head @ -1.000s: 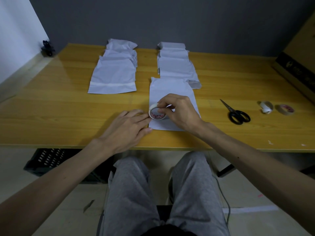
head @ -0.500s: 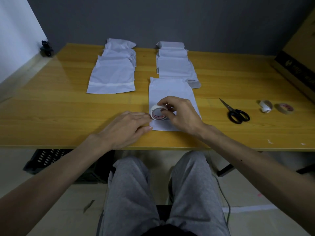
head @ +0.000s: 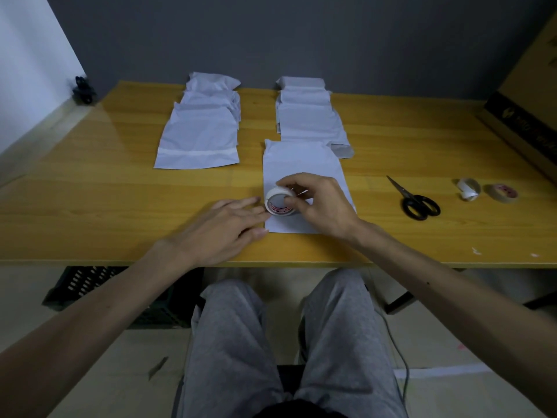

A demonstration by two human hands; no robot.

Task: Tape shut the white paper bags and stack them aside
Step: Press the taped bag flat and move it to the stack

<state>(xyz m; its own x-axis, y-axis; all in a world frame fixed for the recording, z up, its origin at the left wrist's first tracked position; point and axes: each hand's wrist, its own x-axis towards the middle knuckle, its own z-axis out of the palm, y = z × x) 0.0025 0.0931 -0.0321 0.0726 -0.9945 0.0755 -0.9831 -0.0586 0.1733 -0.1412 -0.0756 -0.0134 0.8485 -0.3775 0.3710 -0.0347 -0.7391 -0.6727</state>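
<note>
While the right hand [head: 324,203] grips the tape roll [head: 280,192] with fingers and thumb curled round its rim, the roll stands on edge on the near-left part of the white paper bag [head: 301,158]. Immediately left of the grip, the left hand [head: 232,227] lies flat with straight fingers. Its fingertips touch the bag's left edge just beside the roll, and it holds nothing.

Step in hand, as judged: starting a strip of tape across this bag. The next move calls for the left fingertips to pin the free end while the right hand draws the roll rightward in a straight line. The scissors [head: 417,199], well apart to the right of the grip, would then serve for the cut.

Beyond the grip and to the left lies the taped stack [head: 199,134], whose top bag shows a tape band. Directly beyond the grip lies the untaped stack [head: 307,116]. 2 spare rolls [head: 502,193] lie right of the scissors.

Not determinable:
- The free end of the tape, and whether it adheres yet.
- The bag's closure line, covered by the right hand.
- The number of bags in either stack.
</note>
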